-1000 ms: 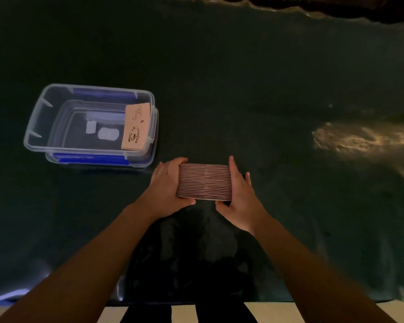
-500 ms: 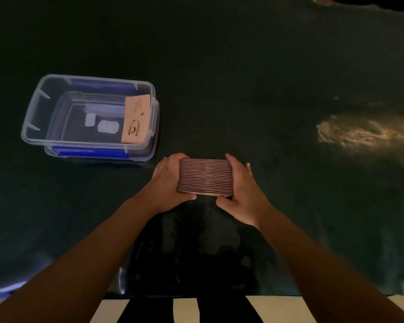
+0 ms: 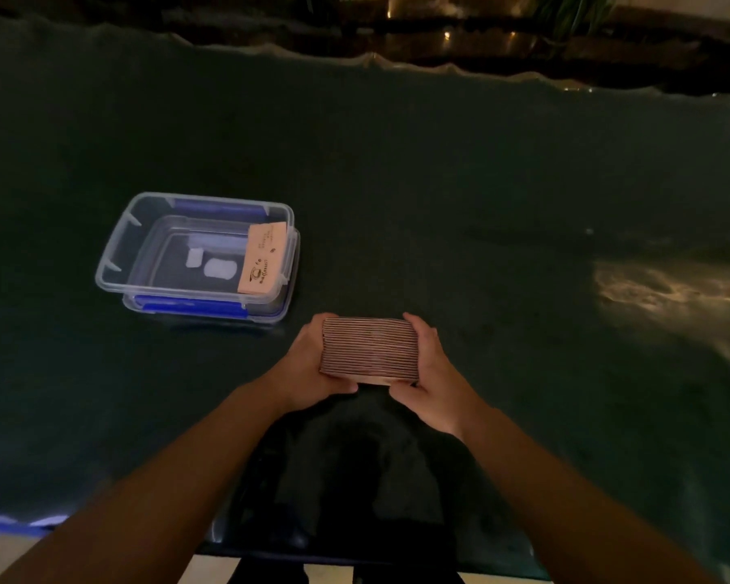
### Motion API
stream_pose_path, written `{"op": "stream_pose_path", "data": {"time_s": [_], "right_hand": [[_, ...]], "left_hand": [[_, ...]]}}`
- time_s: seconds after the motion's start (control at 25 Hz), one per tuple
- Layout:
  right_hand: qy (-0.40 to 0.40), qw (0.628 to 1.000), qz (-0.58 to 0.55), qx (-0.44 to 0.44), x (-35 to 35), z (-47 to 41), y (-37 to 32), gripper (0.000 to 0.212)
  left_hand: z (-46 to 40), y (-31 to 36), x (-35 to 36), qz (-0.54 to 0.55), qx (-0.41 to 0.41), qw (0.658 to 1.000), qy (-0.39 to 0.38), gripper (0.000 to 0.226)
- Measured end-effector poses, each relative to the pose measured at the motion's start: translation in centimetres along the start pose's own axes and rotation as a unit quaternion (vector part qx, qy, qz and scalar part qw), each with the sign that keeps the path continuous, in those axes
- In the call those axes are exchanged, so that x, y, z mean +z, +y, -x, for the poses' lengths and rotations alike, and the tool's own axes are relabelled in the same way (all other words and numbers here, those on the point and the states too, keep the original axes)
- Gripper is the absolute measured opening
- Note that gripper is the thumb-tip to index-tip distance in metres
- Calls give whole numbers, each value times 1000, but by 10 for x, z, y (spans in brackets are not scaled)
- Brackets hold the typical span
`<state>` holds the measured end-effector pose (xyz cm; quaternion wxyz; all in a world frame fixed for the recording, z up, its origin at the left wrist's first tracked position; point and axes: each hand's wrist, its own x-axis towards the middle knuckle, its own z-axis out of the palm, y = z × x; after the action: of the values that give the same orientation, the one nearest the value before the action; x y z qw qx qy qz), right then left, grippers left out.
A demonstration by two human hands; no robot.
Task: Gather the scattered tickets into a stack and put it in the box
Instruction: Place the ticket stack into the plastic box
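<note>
Centre of frame: my left hand (image 3: 312,364) and right hand (image 3: 433,379) clasped the gathered ticket stack (image 3: 369,351) between them. The clear box (image 3: 114,263), upper left, held one ticket (image 3: 264,258); depositing the stack remained.

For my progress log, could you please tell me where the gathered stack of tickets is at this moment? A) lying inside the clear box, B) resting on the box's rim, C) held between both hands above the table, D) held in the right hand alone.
C: the stack of tickets is clasped between the left hand and the right hand, near the clear box.
</note>
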<state>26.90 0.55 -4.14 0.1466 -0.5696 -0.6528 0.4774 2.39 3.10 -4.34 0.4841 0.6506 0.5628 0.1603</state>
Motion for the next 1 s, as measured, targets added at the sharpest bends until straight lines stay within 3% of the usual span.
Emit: {"op": "stream_pose_path", "data": {"time_s": [0.24,0.44,0.56,0.72,0.84,0.92,1.0], "right_hand": [[-16,991,-110,-69,-23,22,-41,113],[-71,986,-100,-112,-30,19,-93,107],[-56,976,-177,-117,-18,9,-129,99],[-12,932,-360,-27,19,-13,-188,71],[-10,846,-529,62,51,-34,-221,61],[-17,818,-568,87,68,-48,-239,57],[-17,832,-546,96,79,-62,-255,59]], "left_hand": [[48,33,-6,61,-4,998,23,98],[83,50,-43,100,25,991,85,98],[99,48,-86,179,68,977,88,90],[98,41,-135,391,45,910,132,81],[84,42,-155,502,20,851,154,78],[79,39,-175,512,15,847,140,74],[72,29,-201,509,3,852,121,68]]}}
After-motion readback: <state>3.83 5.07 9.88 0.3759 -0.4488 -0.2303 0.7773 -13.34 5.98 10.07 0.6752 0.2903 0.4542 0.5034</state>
